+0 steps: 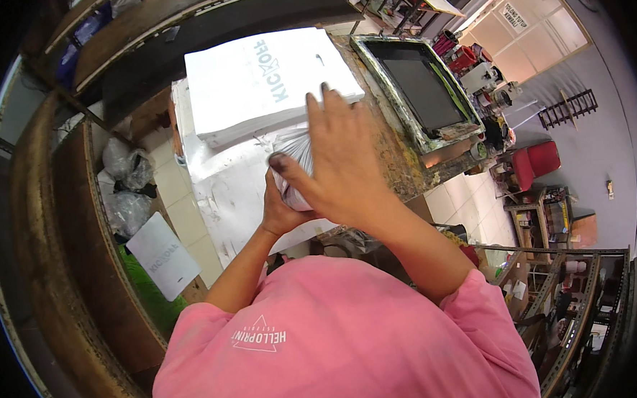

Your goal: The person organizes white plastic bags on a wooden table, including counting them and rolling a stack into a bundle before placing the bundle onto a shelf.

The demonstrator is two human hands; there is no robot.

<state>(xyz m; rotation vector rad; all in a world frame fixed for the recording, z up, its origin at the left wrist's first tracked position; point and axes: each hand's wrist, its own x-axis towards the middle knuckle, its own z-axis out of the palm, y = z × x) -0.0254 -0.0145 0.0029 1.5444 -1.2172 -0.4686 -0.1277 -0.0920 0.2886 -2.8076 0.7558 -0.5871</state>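
Observation:
My left hand (pixel 281 209) is wrapped around the near side of a bundle of thin white sheets (pixel 296 144), either paper or plastic bags; I cannot tell which. The bundle's edges are spread into a fan of fine lines. Over its right side lies my right hand (pixel 346 154), palm down, fingers stretched out and thumb apart, with dark stains on the fingertips. Much of the bundle is hidden beneath it. Just beyond, a thick, neat stack of white printed sheets (pixel 247 73) rests on a white-covered table (pixel 221 197).
A framed printing screen (pixel 417 86) lies to the right on the stained tabletop, with several containers (pixel 462 58) beyond it. At left stand wooden shelves (pixel 68 234), clear plastic bags (pixel 126 166) and a loose printed sheet (pixel 164 256). A red chair (pixel 536 162) is farther right.

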